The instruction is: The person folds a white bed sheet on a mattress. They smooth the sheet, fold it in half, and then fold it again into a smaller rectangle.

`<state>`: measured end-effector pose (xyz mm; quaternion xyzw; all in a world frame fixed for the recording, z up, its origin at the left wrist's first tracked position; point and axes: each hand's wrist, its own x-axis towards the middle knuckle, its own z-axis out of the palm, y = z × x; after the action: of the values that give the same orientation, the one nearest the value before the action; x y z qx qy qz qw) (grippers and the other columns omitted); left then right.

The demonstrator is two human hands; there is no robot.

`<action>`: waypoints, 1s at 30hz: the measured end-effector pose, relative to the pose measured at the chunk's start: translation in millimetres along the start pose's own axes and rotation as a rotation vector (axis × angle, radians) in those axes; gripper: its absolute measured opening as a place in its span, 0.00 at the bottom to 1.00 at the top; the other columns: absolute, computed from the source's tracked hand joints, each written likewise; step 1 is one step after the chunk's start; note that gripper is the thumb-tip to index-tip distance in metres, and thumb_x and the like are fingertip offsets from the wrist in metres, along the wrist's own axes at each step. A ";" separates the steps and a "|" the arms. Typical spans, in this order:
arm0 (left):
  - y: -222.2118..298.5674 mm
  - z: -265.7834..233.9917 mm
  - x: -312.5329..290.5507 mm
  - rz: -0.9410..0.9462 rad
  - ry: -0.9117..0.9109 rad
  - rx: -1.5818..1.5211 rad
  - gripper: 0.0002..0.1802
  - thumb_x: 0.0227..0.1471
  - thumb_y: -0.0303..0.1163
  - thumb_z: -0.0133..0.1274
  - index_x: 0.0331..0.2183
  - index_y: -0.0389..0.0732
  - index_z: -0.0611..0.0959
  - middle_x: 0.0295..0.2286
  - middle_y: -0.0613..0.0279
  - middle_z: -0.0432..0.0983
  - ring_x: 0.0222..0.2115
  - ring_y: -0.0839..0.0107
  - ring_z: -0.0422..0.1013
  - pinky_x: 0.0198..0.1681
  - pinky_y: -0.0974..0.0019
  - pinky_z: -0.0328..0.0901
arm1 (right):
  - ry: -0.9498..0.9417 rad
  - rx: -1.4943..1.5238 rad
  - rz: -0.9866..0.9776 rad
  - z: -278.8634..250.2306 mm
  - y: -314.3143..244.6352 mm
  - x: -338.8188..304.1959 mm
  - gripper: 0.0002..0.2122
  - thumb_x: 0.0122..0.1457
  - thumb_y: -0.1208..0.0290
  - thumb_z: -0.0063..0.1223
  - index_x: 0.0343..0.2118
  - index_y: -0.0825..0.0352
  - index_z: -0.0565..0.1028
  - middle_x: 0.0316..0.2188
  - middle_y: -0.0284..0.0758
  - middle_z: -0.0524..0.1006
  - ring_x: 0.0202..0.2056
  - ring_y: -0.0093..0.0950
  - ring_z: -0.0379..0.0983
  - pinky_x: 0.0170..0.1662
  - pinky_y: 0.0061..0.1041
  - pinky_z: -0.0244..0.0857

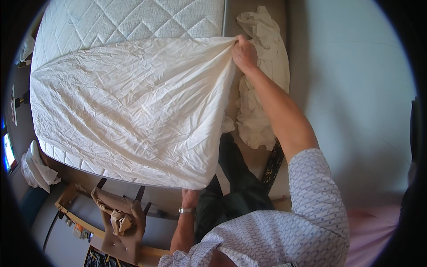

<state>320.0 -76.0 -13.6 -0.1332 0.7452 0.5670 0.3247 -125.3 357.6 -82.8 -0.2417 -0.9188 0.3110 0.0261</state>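
One brown chair (123, 242) near the mattress (147, 20), bunched cloth (255, 107) beside the sheet (129, 107)

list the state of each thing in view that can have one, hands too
White wrinkled fabric sheet: spread, corner pulled taut
White quilted mattress: partly covered
Right hand: closed on sheet's corner
Left hand: at sheet's near edge, fingers hidden
Off-white cloth heap: crumpled beside mattress
Brown padded chair: holding cloth
Tan cloth: bunched on chair

the sheet (129, 107) is plain cream, the mattress (147, 20) white with zigzag quilting, the chair (124, 249) brown.
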 end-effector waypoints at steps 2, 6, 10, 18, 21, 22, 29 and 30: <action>4.4 1.7 4.2 -0.452 0.066 -0.830 0.15 0.63 0.26 0.57 0.50 0.35 0.85 0.48 0.59 0.85 0.48 0.64 0.81 0.54 0.60 0.74 | -0.062 -0.128 0.126 -0.8 -4.0 6.8 0.11 0.66 0.65 0.47 0.47 0.58 0.77 0.39 0.48 0.85 0.43 0.56 0.81 0.46 0.53 0.74; 0.5 7.8 8.2 0.105 -0.075 0.221 0.18 0.68 0.33 0.53 0.56 0.38 0.81 0.51 0.61 0.83 0.50 0.63 0.79 0.53 0.57 0.75 | 0.152 0.119 -0.078 7.1 -11.1 16.0 0.14 0.66 0.65 0.46 0.50 0.59 0.78 0.40 0.51 0.84 0.46 0.54 0.80 0.49 0.50 0.74; -7.7 11.3 7.1 -0.306 -0.017 -0.480 0.19 0.71 0.34 0.48 0.58 0.38 0.78 0.51 0.60 0.81 0.48 0.64 0.79 0.49 0.58 0.75 | 0.058 0.026 0.062 20.0 -6.8 19.8 0.14 0.66 0.64 0.46 0.50 0.61 0.79 0.43 0.52 0.84 0.47 0.54 0.80 0.51 0.47 0.73; -4.6 8.6 4.7 0.177 -0.110 0.355 0.20 0.70 0.41 0.53 0.56 0.39 0.81 0.50 0.58 0.83 0.47 0.59 0.81 0.44 0.54 0.80 | -0.066 0.278 0.045 6.9 7.3 -166.3 0.20 0.68 0.61 0.53 0.57 0.68 0.73 0.44 0.49 0.82 0.45 0.46 0.81 0.50 0.42 0.74; -7.5 15.9 7.8 -0.223 -0.012 -0.511 0.20 0.72 0.41 0.52 0.57 0.39 0.79 0.52 0.56 0.81 0.50 0.60 0.80 0.48 0.55 0.80 | -0.366 0.306 0.102 -15.5 2.0 -311.7 0.09 0.67 0.70 0.57 0.45 0.70 0.76 0.37 0.44 0.81 0.35 0.39 0.80 0.40 0.36 0.73; -9.6 17.7 8.6 -0.218 -0.006 -0.533 0.21 0.72 0.41 0.51 0.58 0.38 0.79 0.53 0.56 0.80 0.50 0.60 0.80 0.50 0.55 0.80 | -0.445 0.391 0.153 -22.0 -3.0 -359.0 0.06 0.66 0.73 0.57 0.42 0.69 0.75 0.33 0.42 0.79 0.31 0.39 0.78 0.36 0.36 0.72; -8.1 18.9 11.7 -0.444 -0.008 -0.703 0.20 0.74 0.36 0.49 0.59 0.34 0.77 0.55 0.53 0.79 0.53 0.60 0.78 0.55 0.55 0.77 | -0.490 0.242 0.017 -28.2 -37.7 -525.0 0.32 0.53 0.81 0.64 0.63 0.67 0.66 0.55 0.51 0.72 0.56 0.52 0.71 0.59 0.43 0.69; -3.0 17.7 11.6 -0.381 0.002 -0.681 0.20 0.74 0.36 0.48 0.58 0.33 0.77 0.54 0.53 0.79 0.53 0.61 0.78 0.55 0.55 0.77 | -0.417 0.264 0.039 -21.1 -40.6 -528.7 0.30 0.55 0.81 0.62 0.62 0.66 0.68 0.54 0.50 0.73 0.55 0.51 0.72 0.58 0.43 0.70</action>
<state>318.9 -58.6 -25.8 -0.3701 0.4767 0.7111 0.3607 327.7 98.0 12.0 -0.1843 -0.8510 0.4719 -0.1386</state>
